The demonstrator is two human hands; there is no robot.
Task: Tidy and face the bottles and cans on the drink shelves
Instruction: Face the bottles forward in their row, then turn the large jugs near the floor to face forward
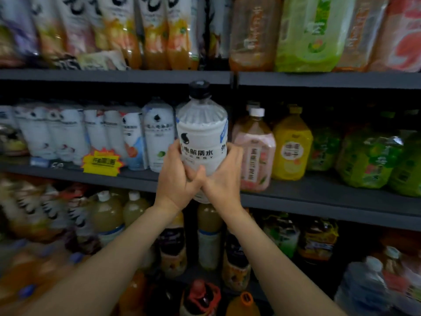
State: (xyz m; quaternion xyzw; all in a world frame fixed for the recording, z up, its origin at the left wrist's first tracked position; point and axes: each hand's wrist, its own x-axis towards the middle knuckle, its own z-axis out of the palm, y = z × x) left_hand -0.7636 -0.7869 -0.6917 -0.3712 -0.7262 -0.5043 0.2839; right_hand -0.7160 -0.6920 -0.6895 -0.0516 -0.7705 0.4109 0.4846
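While the dark drink shelves (319, 197) stand crowded, a white electrolyte-water bottle (201, 135) is held upright before the middle shelf, label outward. Left hand (176, 179) and right hand (224, 176) both wrap its lower body. Facing seems underway; next, it likely needs seating beside the peach tea bottle (255, 151).

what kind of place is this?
Likely a shop's drinks aisle: dark shelves stocked with rows of bottled drinks, a yellow promo tag on the shelf edge, and both hands holding a white bottle.
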